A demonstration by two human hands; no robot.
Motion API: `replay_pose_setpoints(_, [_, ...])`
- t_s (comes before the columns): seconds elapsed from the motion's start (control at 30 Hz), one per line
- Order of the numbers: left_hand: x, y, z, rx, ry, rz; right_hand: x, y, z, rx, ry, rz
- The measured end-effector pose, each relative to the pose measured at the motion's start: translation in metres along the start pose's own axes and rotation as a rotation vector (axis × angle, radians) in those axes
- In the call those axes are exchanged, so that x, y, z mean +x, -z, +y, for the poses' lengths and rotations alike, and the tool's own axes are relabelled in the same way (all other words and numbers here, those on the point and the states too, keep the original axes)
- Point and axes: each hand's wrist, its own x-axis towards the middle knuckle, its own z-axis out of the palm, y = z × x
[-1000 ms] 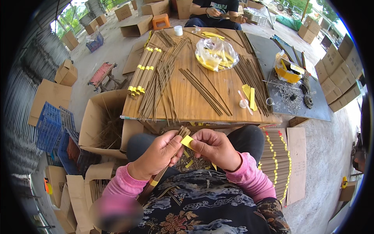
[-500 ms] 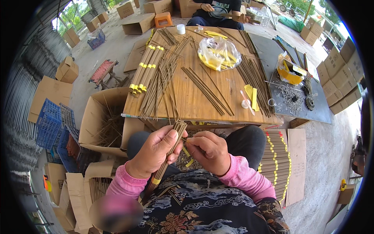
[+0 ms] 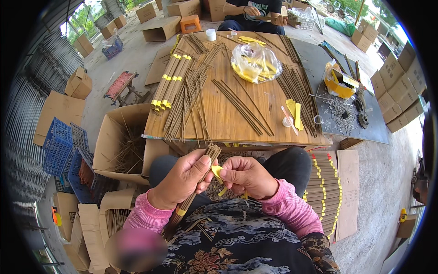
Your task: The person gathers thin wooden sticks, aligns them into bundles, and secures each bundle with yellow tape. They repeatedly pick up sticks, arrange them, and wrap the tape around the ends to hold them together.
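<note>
An open yard, a wooden desk strewn with sticks. Left hand grips a stick bundle over the lap; right hand now pinches a yellow strip beside it, lower than a second ago, seemingly ready for wrapping.

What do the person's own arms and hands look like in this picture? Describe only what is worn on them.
Both hands, the left hand and the right hand, are bare: no gloves show. Each forearm wears a long pink knitted sleeve with a ribbed cuff at the wrist. Above the sleeves sits a dark patterned garment with floral and swirl motifs.
</note>
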Motion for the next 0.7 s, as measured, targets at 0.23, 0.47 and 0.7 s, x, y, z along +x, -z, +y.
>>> replay_pose_setpoints(0.23, [0.000,-0.003,-0.003,0.063,-0.011,0.037,-0.013,-0.018,-0.010,-0.318,0.322,0.202])
replay_pose_setpoints(0.47, [0.001,-0.010,-0.014,0.138,-0.026,0.007,-0.003,-0.018,-0.007,-0.551,0.411,0.340])
replay_pose_setpoints(0.7, [0.002,-0.013,-0.021,0.200,-0.065,0.003,-0.002,-0.013,-0.009,-0.607,0.333,0.368])
